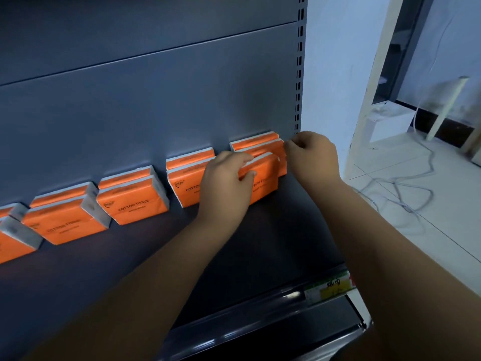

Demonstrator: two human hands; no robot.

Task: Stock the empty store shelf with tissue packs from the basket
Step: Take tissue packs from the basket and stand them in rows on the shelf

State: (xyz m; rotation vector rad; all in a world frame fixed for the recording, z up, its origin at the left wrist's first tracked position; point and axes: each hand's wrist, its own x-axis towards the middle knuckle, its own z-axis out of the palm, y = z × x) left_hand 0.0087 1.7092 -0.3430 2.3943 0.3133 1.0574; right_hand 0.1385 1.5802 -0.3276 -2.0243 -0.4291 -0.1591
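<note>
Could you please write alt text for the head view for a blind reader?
Two hands work at the rightmost stack of orange tissue packs on a shelf: the left hand grips the front pack, the right hand is at its right edge. More packs stand in a row to the left.

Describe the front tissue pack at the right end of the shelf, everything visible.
The front tissue pack is orange with a pale top edge and dark lettering. It stands upright on the dark shelf, against the middle pack of three. The left hand grips its left end, thumb on the face. The right hand pinches the middle pack's top right corner.
</note>
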